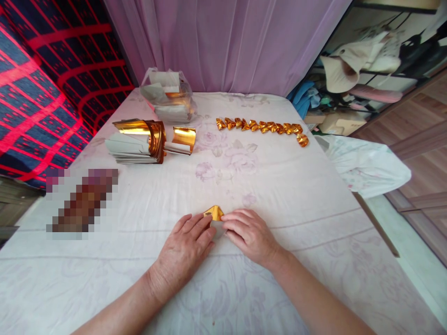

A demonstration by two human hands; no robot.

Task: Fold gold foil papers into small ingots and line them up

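A small piece of folded gold foil paper [216,213] rests on the tablecloth in front of me, its top coming to a peak. My left hand [188,237] covers its left side, fingers together and pressed on the paper. From the right, my right hand [249,232] has its curled fingertips closed at the paper's edge. The lower part of the piece is hidden under the fingers. Further back, a row of folded gold foil pieces [260,126] runs along the right half of the table.
A bundle of gold foil sheets [136,144] lies at the left, with a loose curled sheet [184,137] beside it. Behind stands a clear plastic bag [167,97] of more sheets. A pixelated patch hides something at left. Shelves with a cap [342,65] are at the right.
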